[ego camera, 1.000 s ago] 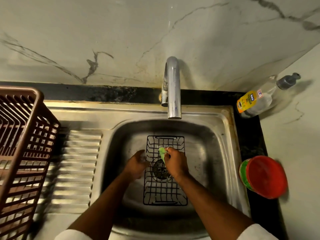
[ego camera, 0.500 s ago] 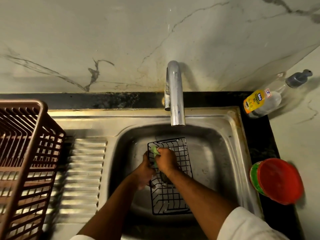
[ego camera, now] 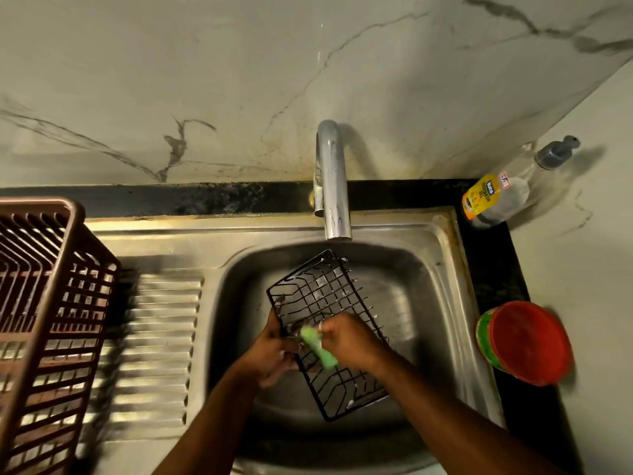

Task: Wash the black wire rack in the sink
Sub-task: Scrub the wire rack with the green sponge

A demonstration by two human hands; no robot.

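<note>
The black wire rack [ego camera: 320, 296] sits tilted inside the steel sink [ego camera: 435, 303], its far end raised toward the tap, with specks of foam on the wires. My left hand [ego camera: 274, 354] grips the rack's left edge. My right hand [ego camera: 349, 341] holds a green sponge [ego camera: 318, 347] and presses it on the rack's wires near the middle. The rack's near end lies low in the basin between my forearms.
A chrome tap [ego camera: 332, 186] hangs over the basin's back; no water runs. A brown plastic basket [ego camera: 44, 313] stands on the ribbed drainboard [ego camera: 157, 341] at left. On the right counter are a dish soap bottle [ego camera: 496, 197] and a red-lidded tub [ego camera: 524, 341].
The rack has been lifted from lying flat and turned, its far end swinging right. My right hand with the sponge moved from the rack's far part toward its middle.
</note>
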